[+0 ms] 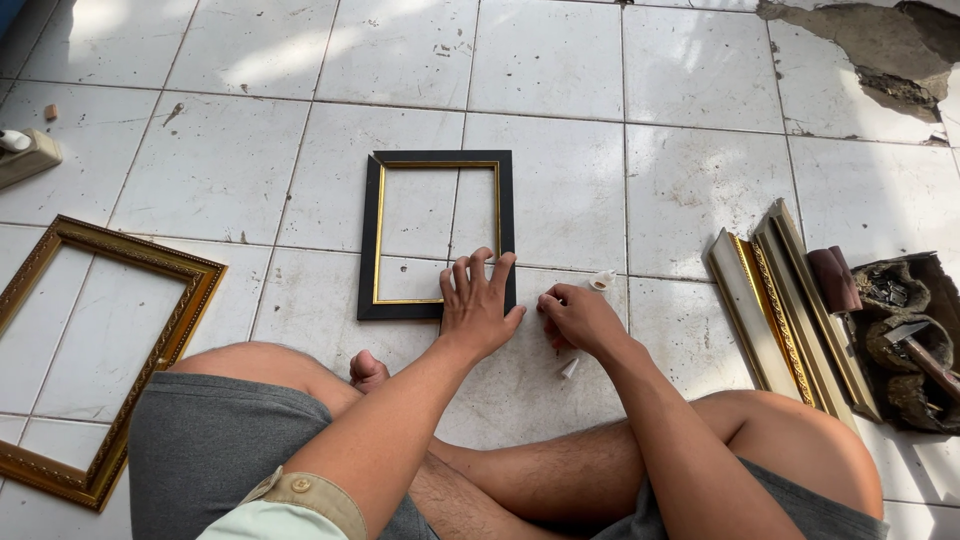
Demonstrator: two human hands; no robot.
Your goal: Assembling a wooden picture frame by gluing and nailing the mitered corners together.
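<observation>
A black picture frame with a gold inner edge lies flat on the white tiled floor in front of me. My left hand rests palm down on its near right corner, fingers spread. My right hand is just to the right of that corner, fingers curled against the floor; whether it pinches anything I cannot tell. A small white cap lies beyond my right hand, and a small white tube-like piece lies under my right wrist.
An ornate gold frame lies at the left. Gold moulding strips lie at the right beside a hammer on dark cloth. A pale block sits far left. Broken tile shows top right. My crossed legs fill the foreground.
</observation>
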